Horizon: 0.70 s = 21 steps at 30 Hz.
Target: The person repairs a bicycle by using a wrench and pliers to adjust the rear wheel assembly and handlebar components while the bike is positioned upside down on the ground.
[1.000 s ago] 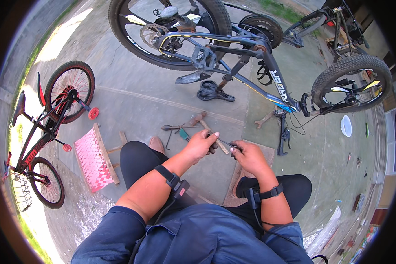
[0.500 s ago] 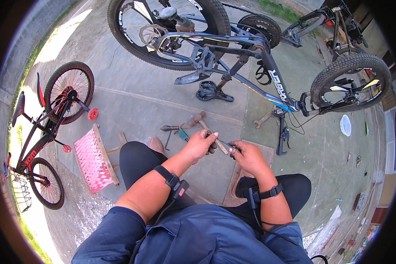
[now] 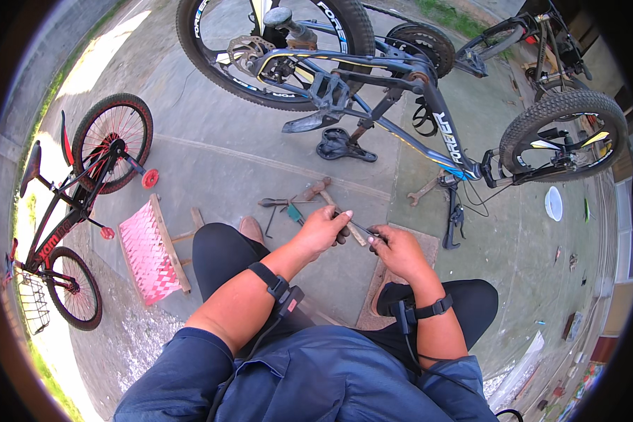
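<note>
My left hand [image 3: 323,231] and my right hand [image 3: 399,251] are closed in front of my knees. Between them runs a thin dark rod [image 3: 359,227], one end pinched in each hand; its exact kind is too small to make out. Beneath the hands, on the ground, lies a hammer [image 3: 315,190] whose wooden handle passes partly behind my fingers. Beside it are a screwdriver [image 3: 271,202], a green-handled tool [image 3: 295,214] and an L-shaped hex key [image 3: 269,225]. Farther right rests a wrench [image 3: 422,192] near the handlebar of an upturned bicycle [image 3: 432,105].
The upturned bicycle's saddle [image 3: 344,145] touches down ahead of me. At left stands a small black and red bicycle [image 3: 74,204], with a pink woven stool [image 3: 148,253] close to my left knee. A white bowl [image 3: 553,204] sits far right.
Both hands keep nearly the same pose, with the thin rod still between them. The surroundings shift slightly in the picture, as the head view has moved a little.
</note>
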### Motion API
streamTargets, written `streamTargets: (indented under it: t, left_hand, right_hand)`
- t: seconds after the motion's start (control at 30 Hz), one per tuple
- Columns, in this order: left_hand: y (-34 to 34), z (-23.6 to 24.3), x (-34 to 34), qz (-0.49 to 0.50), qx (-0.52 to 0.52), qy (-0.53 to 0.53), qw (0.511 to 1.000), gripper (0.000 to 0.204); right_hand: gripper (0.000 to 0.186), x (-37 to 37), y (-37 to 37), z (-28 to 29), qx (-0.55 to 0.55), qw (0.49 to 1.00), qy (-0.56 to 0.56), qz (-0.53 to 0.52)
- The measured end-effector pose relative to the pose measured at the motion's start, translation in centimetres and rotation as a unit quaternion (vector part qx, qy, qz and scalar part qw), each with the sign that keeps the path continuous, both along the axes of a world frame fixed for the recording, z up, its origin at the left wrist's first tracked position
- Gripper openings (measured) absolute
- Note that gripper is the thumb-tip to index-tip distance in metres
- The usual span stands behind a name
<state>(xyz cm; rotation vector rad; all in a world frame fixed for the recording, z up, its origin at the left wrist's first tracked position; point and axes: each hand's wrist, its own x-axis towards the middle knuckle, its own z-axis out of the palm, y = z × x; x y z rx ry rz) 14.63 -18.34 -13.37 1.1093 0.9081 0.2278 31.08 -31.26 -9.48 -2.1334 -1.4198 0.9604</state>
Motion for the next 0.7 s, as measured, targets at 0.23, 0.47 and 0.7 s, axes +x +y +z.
streamTargets:
  t: [0.23, 0.47, 0.7]
  left_hand:
    - [-0.05, 0.11, 0.03, 0.002, -0.004, 0.002, 1.0, 0.032]
    - [-0.04, 0.12, 0.05, 0.004, -0.001, 0.001, 1.0, 0.032]
    - [-0.07, -0.21, 0.06, 0.007, 0.001, 0.004, 1.0, 0.032]
  right_hand:
    - [0.034, 0.12, -0.15, -0.46, -0.008, 1.0, 0.002, 0.002]
    - [0.033, 0.08, -0.12, -0.32, -0.002, 1.0, 0.002, 0.006]
    - [0.03, 0.05, -0.13, -0.79, 0.024, 0.999, -0.019, 0.017]
